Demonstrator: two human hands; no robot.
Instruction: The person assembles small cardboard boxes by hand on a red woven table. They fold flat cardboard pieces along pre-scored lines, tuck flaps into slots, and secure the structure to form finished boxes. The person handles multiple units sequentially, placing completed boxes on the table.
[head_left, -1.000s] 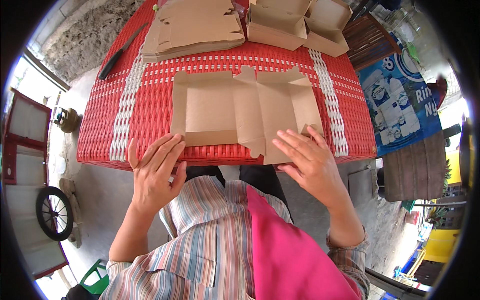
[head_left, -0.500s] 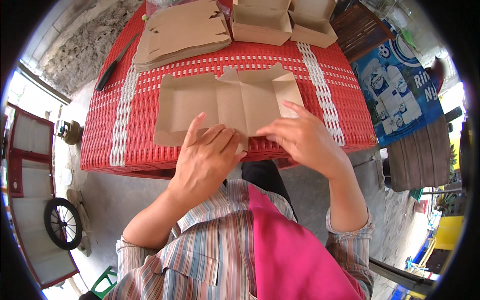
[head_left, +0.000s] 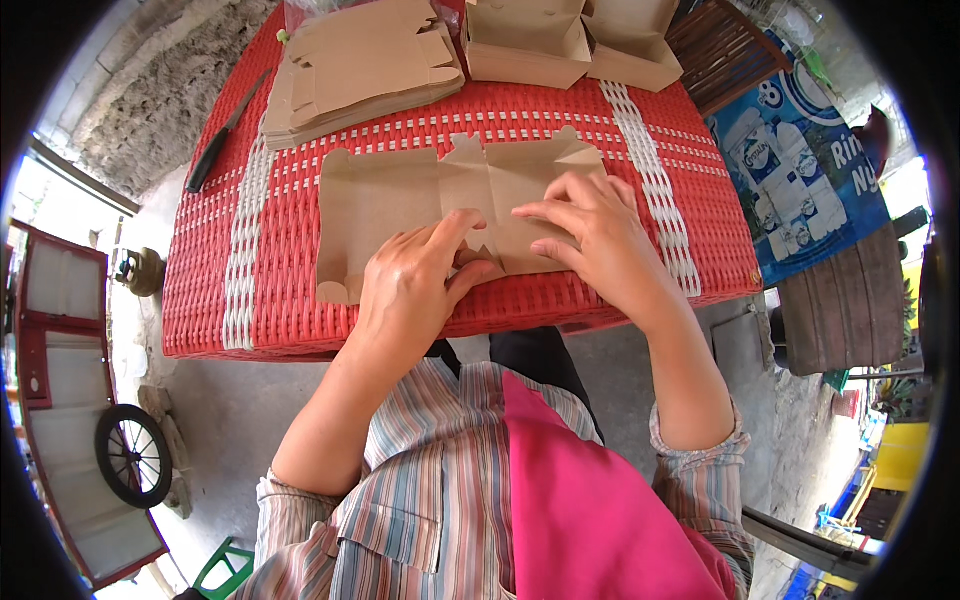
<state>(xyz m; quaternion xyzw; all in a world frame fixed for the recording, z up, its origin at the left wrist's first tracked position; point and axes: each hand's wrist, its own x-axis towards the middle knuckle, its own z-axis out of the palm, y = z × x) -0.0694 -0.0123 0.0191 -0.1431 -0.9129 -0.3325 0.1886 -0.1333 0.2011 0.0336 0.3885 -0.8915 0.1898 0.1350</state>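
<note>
A brown cardboard box [head_left: 390,190] lies unfolded near the front of the red woven table, its side flaps partly raised. My left hand [head_left: 415,275] is at its near edge, fingers bent and thumb against the small middle flap, which it seems to grip; the fingertips are partly hidden. Over the right panel, my right hand [head_left: 600,235] has bent fingers, with the thumb apart from them and nothing between. Whether its fingertips touch the cardboard, I cannot tell.
A stack of flat cardboard boxes [head_left: 365,65] lies at the back left, beside a black-handled knife [head_left: 215,150]. Folded boxes [head_left: 525,45] stand at the back. The woven table [head_left: 270,310] ends just before me. A wooden chair [head_left: 725,60] adjoins its far right side.
My left hand has turned from lying flat to bending its fingers at the near middle flap. My right hand has moved up over the right panel. The unfolded box has shifted slightly.
</note>
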